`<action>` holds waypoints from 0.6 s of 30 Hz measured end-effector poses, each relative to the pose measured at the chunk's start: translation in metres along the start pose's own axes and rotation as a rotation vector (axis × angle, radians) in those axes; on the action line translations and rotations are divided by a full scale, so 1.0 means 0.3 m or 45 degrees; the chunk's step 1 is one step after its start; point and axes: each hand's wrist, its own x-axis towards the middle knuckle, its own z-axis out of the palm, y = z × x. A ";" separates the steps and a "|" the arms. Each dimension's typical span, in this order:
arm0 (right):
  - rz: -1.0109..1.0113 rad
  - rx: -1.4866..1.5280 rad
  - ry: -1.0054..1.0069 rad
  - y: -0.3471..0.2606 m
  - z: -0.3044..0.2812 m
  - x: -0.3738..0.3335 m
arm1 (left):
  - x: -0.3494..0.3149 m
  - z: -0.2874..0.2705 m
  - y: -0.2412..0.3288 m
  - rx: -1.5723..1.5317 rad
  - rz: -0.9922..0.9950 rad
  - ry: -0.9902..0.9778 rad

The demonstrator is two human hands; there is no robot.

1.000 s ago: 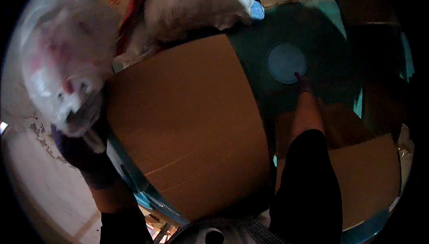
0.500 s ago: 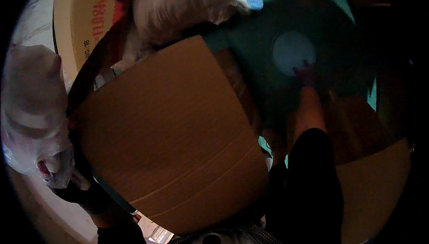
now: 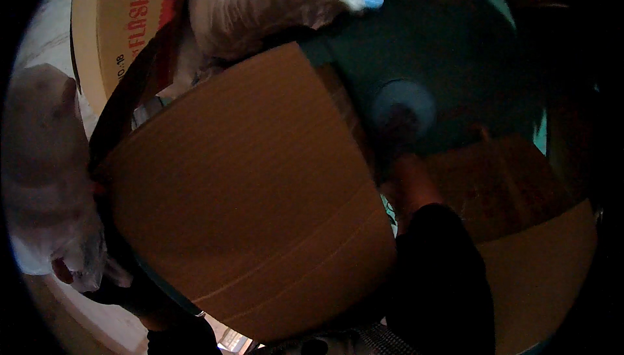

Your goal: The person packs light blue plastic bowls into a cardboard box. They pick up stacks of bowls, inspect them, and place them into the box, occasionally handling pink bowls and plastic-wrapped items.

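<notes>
My right hand [image 3: 402, 121] reaches into deep shadow, its fingers over the lower part of a pale round disc [image 3: 416, 95]. The hand appears closed on the disc; the grip is dim and blurred. A large brown cardboard panel [image 3: 253, 192], seemingly a box side or flap, stands tilted between my arms. My left forearm [image 3: 155, 322] comes in at the lower left, beside the panel. Near the panel's left edge, a small reddish spot may be a fingertip of my left hand [image 3: 99, 188]; the rest of that hand is hidden or too dark.
A translucent plastic bag [image 3: 49, 173] bulges at the far left. Another large filled bag [image 3: 253, 11] lies at the top, next to a printed carton [image 3: 107, 37]. An open cardboard box [image 3: 546, 270] stands at the right. Dark green material [image 3: 455, 37] lies behind the disc.
My right hand and the pale disc have come nearer to me and left, toward the cardboard panel. More of the disc is now covered by the hand. The panel has barely shifted.
</notes>
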 end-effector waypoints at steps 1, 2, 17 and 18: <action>0.103 -0.011 0.087 0.045 -0.012 0.031 | 0.003 -0.001 0.005 0.004 -0.007 0.000; 0.193 -0.008 0.160 0.089 -0.026 0.058 | 0.006 0.002 0.012 0.012 -0.012 -0.005; 0.157 0.325 -0.152 0.034 -0.358 0.056 | -0.076 0.031 0.009 -0.045 0.005 0.014; 0.103 0.260 -0.123 0.023 -0.358 0.066 | -0.073 0.041 0.021 -0.063 0.007 -0.011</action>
